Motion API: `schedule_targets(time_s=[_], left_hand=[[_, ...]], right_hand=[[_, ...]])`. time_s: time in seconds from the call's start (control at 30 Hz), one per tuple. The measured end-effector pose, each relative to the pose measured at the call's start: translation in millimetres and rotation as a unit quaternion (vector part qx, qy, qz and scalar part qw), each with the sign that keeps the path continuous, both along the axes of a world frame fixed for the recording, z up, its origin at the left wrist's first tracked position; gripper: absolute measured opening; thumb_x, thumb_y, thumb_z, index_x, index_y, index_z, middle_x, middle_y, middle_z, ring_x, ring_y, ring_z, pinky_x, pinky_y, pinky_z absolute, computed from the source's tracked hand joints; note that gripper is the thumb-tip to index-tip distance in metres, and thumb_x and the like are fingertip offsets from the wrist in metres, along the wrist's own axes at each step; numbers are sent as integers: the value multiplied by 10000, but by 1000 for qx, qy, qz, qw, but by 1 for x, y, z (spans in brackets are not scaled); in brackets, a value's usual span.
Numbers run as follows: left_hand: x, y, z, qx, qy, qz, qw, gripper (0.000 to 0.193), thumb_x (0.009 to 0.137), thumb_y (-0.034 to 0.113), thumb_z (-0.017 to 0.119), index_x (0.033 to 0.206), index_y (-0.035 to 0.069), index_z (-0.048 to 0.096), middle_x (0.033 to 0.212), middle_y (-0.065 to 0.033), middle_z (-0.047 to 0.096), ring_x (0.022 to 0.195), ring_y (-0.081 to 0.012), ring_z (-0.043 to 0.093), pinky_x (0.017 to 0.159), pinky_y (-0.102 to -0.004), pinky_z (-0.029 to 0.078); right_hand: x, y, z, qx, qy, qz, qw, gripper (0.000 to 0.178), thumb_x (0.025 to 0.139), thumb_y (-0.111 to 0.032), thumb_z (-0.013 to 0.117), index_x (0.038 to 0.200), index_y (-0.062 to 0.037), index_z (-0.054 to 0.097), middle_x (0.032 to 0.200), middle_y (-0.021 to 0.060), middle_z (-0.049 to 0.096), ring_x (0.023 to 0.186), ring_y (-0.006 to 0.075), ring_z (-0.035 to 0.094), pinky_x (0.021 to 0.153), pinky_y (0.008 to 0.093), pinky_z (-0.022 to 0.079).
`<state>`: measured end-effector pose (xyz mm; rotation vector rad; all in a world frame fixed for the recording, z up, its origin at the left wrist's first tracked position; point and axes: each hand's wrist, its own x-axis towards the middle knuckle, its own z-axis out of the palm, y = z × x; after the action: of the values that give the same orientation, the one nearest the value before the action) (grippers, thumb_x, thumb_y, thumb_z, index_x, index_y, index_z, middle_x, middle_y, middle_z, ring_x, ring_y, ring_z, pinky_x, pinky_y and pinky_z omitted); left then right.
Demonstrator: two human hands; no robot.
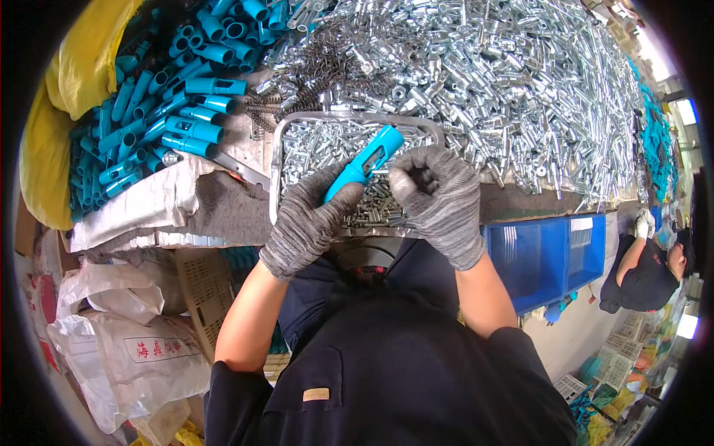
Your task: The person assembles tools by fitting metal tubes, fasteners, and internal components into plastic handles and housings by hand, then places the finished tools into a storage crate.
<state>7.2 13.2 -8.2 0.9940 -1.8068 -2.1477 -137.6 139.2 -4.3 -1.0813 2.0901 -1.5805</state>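
My left hand, in a grey striped knit glove, grips the lower end of a teal slotted tube. The tube tilts up to the right, its slot facing up. Close beside the slot is my right hand, gloved alike, with thumb and fingers curled together. Whatever they pinch, if anything, is hidden. Both hands are over a metal-rimmed tray of small silvery pins and screws.
Teal tubes are heaped on the left beside a yellow sack. Dark springs and shiny metal fittings cover the bench behind the tray. Blue bins stand below right, white sacks below left. Another person is far right.
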Motion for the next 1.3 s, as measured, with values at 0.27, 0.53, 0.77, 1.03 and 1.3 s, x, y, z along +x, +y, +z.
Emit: schedule_targets(time_s=[0.27, 0.53, 0.77, 1.03, 1.3], left_hand=[[-3, 9, -6, -50, 48, 5, 998, 400, 909, 206, 653, 1220, -33, 574, 965, -47, 653, 857, -97, 564, 760, -267, 477], [0, 27, -5, -256, 74, 27, 963, 429, 892, 171, 643, 1265, -18, 542, 945, -161, 681, 832, -162, 642, 744, -313, 507], [-4, 45, 1, -25, 124, 0, 992, 416, 892, 204, 655, 1243, 2, 562, 953, -87, 670, 863, -100, 594, 765, -265, 493], [-18, 13, 14, -351, 8, -78, 933, 267, 904, 224, 625, 1021, -16, 644, 778, -192, 656, 710, -275, 656, 660, -356, 503], [-34, -24, -27, -616, -111, -228, 746, 165, 859, 225, 601, 962, 117, 671, 890, -122, 644, 823, -328, 632, 747, -448, 500]], right_hand=[[5, -11, -7, -2, 251, 3, 968, 147, 702, -139, 760, 785, -113, 641, 712, 51, 617, 554, 192, 591, 540, 323, 487], [6, -2, -19, -59, -84, 1, 995, 165, 809, -151, 695, 910, -36, 634, 800, 52, 636, 762, 122, 606, 682, 282, 494], [15, 17, -15, -90, -342, 69, 933, 460, 849, -368, 659, 1119, 0, 601, 1021, 81, 644, 951, 169, 605, 861, 318, 489], [-11, 33, -26, -252, -467, -58, 845, 432, 920, -384, 594, 1138, -11, 572, 1033, 84, 626, 957, 202, 606, 882, 354, 483], [-5, 34, -27, -263, -593, -17, 761, 470, 948, -425, 526, 1195, -25, 520, 990, 115, 625, 775, 189, 633, 598, 335, 565]])
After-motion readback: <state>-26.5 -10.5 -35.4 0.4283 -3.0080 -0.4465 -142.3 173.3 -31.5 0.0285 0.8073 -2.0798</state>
